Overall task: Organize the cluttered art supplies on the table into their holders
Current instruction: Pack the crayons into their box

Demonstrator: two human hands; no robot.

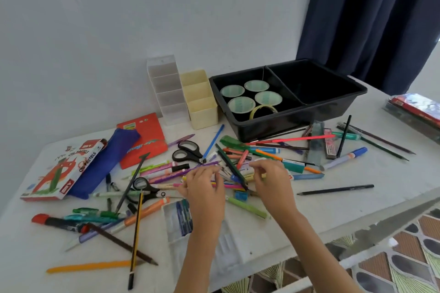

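Note:
Pens, pencils and markers lie scattered in a heap across the white table. My left hand and my right hand hover over the middle of the heap, fingers curled down among the pens; whether either holds one I cannot tell. At the back stand a clear stepped holder, a cream stepped holder and a black two-part tray with tape rolls in its left part. Two pairs of black scissors lie left of my hands.
An oil pastels box, a blue pouch and a red packet lie at the left. A white paint palette sits under my left forearm. A wrapped package rests at the far right. A dark curtain hangs behind.

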